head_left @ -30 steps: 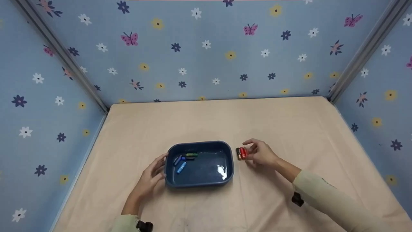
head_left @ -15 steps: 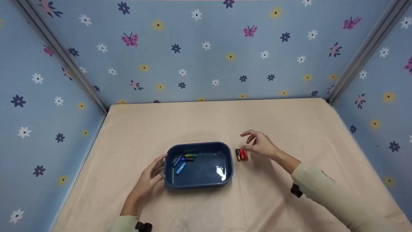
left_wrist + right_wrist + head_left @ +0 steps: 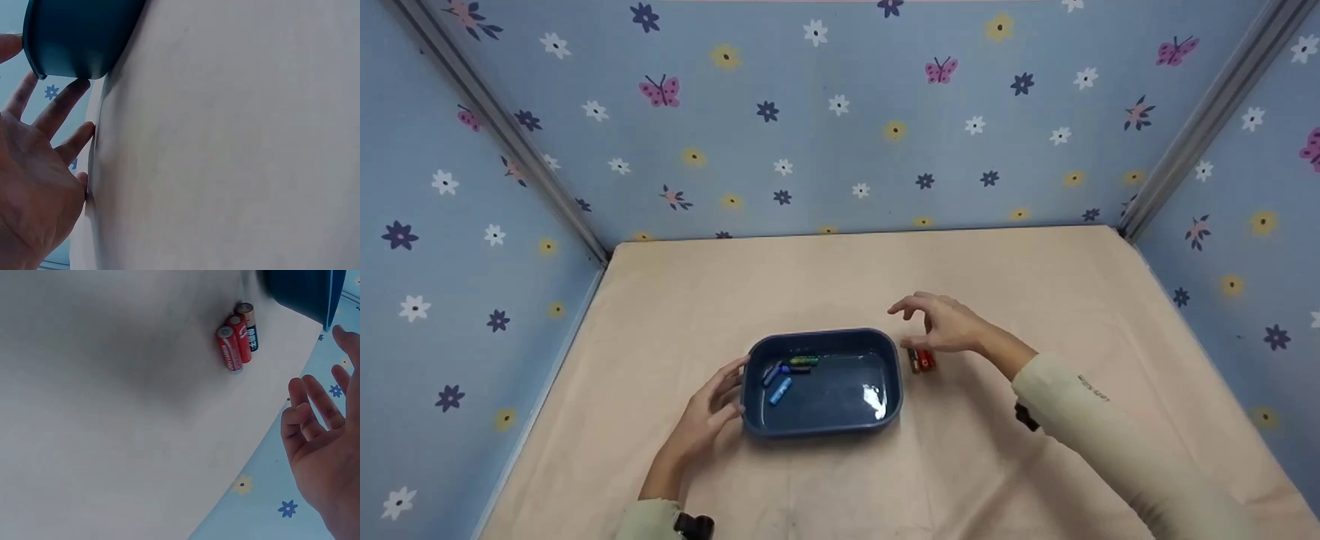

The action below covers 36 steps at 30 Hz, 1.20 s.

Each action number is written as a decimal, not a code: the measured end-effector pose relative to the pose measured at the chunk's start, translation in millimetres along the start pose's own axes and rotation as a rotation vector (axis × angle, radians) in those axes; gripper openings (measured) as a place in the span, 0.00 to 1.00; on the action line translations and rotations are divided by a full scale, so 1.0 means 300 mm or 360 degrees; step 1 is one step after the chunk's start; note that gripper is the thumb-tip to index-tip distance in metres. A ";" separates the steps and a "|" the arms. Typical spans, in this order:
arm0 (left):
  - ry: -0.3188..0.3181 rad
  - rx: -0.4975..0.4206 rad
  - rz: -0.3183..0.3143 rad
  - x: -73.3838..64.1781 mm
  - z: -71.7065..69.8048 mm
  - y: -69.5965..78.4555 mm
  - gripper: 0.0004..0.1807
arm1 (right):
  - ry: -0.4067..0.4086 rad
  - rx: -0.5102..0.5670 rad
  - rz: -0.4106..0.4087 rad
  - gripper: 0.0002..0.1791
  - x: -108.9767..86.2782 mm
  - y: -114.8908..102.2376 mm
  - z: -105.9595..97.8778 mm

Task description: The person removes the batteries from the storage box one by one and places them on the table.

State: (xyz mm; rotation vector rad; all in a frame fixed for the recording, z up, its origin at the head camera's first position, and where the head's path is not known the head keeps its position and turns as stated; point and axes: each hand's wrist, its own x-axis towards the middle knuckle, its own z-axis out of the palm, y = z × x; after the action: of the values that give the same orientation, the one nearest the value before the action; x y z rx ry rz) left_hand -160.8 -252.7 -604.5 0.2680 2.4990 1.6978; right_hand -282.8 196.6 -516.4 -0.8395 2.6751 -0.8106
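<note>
A dark blue rectangular bin (image 3: 822,433) stands on the cloth. My left hand (image 3: 701,416) rests against its left end with fingers spread; in the left wrist view, fingertips touch the bin's wall (image 3: 79,39). Several small cylinders lie in its left half, among them a light blue one (image 3: 781,391) and a green one (image 3: 804,361). Right of the bin, two red batteries (image 3: 229,349) and a black-and-copper battery (image 3: 247,326) lie side by side. My right hand (image 3: 949,322) hovers above and behind them, fingers loosely bent, holding nothing; it partly hides them in the head view.
A beige cloth (image 3: 840,285) with some creases covers the table. Blue flowered walls (image 3: 840,165) enclose it at the back and both sides, with grey posts (image 3: 1200,127) at the back corners.
My right hand has lifted off the batteries and moved left and back, towards the bin's far right corner. The left hand and the bin have stayed in place.
</note>
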 end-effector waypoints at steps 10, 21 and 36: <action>0.0004 0.0019 0.0002 -0.004 0.003 -0.001 0.43 | -0.0100 -0.0014 -0.0068 0.28 0.060 -0.062 0.023; -0.0029 -0.0002 0.0018 0.000 -0.002 -0.003 0.42 | -0.0181 -0.0092 -0.0203 0.23 0.121 -0.147 0.057; -0.0012 0.0017 0.0006 0.000 -0.003 0.001 0.42 | -0.0287 -0.0126 -0.0385 0.23 0.223 -0.312 0.098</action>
State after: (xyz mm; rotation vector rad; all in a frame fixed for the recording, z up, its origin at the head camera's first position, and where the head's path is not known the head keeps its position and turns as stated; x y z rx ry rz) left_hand -160.9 -253.4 -603.8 0.2803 2.5042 1.6825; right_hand -283.7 80.8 -490.6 -1.2124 2.4925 -0.6457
